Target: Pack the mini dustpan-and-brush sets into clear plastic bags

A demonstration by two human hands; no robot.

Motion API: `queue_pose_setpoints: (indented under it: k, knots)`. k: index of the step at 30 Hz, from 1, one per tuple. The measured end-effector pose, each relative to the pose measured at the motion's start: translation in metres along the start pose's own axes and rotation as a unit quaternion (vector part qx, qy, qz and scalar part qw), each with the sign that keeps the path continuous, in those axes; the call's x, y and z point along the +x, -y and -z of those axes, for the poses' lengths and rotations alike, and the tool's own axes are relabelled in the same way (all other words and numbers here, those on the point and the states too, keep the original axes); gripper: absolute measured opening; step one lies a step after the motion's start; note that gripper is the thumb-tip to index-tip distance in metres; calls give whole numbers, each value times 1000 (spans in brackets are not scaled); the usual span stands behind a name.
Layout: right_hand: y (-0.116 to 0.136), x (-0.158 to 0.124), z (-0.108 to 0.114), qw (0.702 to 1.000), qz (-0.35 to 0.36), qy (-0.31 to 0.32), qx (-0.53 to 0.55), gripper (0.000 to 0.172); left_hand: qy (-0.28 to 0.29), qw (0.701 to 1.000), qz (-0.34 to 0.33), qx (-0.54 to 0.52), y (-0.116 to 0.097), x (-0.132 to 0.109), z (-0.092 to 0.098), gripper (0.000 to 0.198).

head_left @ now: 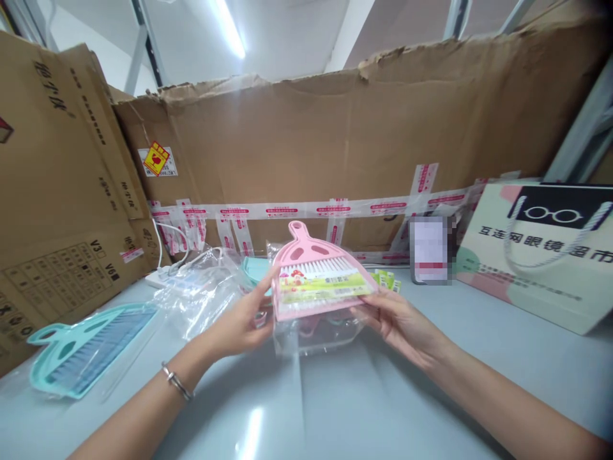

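Note:
Between my two hands is a pink dustpan and brush set [325, 255] in a clear plastic bag [311, 342], raised above the table, its handle pointing away from me. A printed label card with mushrooms [318, 284] lies across its front. My left hand [246, 322] grips the left edge, a metal bracelet on the wrist. My right hand [400, 319] pinches the lower right corner, thumb on top. Behind the pink set, part of a mint-green piece [256, 269] shows. Several small yellow-green cards [387, 281] lie just beyond my right fingers.
A mint-green dustpan and brush [90, 348] lies at left, near crumpled clear bags [204, 294] and a white power strip [165, 276]. Cardboard walls [297, 147] enclose the back and left. A phone [430, 249] and a paper bag [536, 255] stand at right on the table [345, 409].

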State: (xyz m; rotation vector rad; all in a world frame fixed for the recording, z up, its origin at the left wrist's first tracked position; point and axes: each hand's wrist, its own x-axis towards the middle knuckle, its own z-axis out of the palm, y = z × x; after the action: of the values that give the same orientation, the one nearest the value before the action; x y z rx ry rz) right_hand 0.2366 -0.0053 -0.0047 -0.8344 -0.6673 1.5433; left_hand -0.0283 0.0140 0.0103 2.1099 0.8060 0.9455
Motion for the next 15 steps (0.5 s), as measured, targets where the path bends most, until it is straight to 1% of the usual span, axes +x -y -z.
queue_pose_setpoints:
  k: [1,3,4,6,7,8,9,10,11,12,13,14,15]
  knots:
    - [0,-1,-1,1000,-2,4,-11,27,5,1000,-14,23,0,0,-2,67]
    - [-2,-3,-3,999,-3,12,-33,25,-18,999,-24,36,-1,1,-10,51]
    - [-2,-3,-3,999,0,15,-49,27,-42,999,-25,22,0,2,-15,44]
    - [-3,-5,-4,996,12,18,-91,39,-89,995,-19,-37,1,3,-23,36]
    - [-3,-6,-3,992,31,10,-121,47,-107,992,-16,-72,2,3,-27,34]
    - [-3,-8,-3,985,70,-7,-158,56,-120,987,-11,-104,3,4,-29,33]
    - [-2,-10,-2,970,132,-26,-203,64,-127,983,-2,-131,3,4,-31,31]
    - [-1,-13,-1,941,214,-37,-259,69,-130,980,7,-153,4,4,-32,29]
    - [-1,-15,0,894,308,-32,-323,70,-131,977,15,-169,3,4,-33,28]
    - [0,-17,2,830,399,-9,-390,67,-130,975,20,-180,3,4,-33,27]
    - [1,-18,3,751,474,33,-458,61,-128,974,23,-187,3,4,-34,27]
    - [1,-19,4,666,527,83,-521,53,-125,973,22,-192,3,4,-34,27]
    - [2,-18,6,581,561,126,-576,43,-121,973,18,-194,2,4,-34,27]
